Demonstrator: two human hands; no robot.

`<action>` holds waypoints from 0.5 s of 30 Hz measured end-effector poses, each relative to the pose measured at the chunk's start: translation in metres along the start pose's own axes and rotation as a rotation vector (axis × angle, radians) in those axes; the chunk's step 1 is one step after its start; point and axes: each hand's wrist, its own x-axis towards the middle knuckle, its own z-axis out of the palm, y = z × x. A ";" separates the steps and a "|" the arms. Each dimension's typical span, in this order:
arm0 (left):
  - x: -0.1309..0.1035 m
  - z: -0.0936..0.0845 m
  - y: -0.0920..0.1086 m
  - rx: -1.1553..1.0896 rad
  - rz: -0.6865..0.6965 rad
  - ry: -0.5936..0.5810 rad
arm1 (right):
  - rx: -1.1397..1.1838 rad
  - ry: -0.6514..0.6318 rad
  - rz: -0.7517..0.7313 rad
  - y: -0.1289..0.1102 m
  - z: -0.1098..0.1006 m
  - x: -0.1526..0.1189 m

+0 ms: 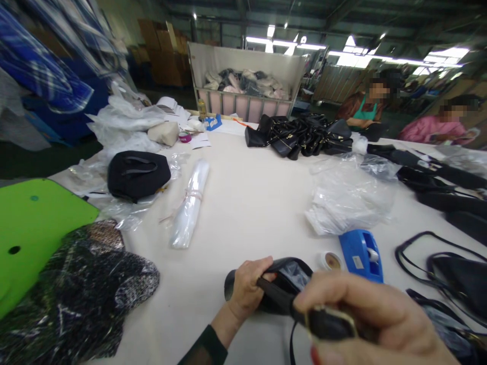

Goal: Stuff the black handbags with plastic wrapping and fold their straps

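Observation:
A black handbag (279, 301) with clear plastic showing in its opening lies on the white table (243, 203) before me. My left hand (249, 286) grips the bag's upper edge, fingers wrapped round it. Close to the camera, my right hand (380, 314) pinches a black strap end with a gold-coloured metal buckle (331, 323); this part is blurred. Just beyond the bag are a roll of tape (330, 262) and a blue tape dispenser (361, 256).
Clear plastic bags (350, 195) and more black bags (460, 274) lie to the right. A rolled plastic bundle (190, 205) and a black backpack (139, 175) are left. Black bags (300, 134) are heaped at the back; two people work beyond.

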 end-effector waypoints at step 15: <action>-0.045 -0.057 -0.042 -0.221 -0.511 -0.008 | -0.263 -0.267 0.317 0.141 -0.062 0.002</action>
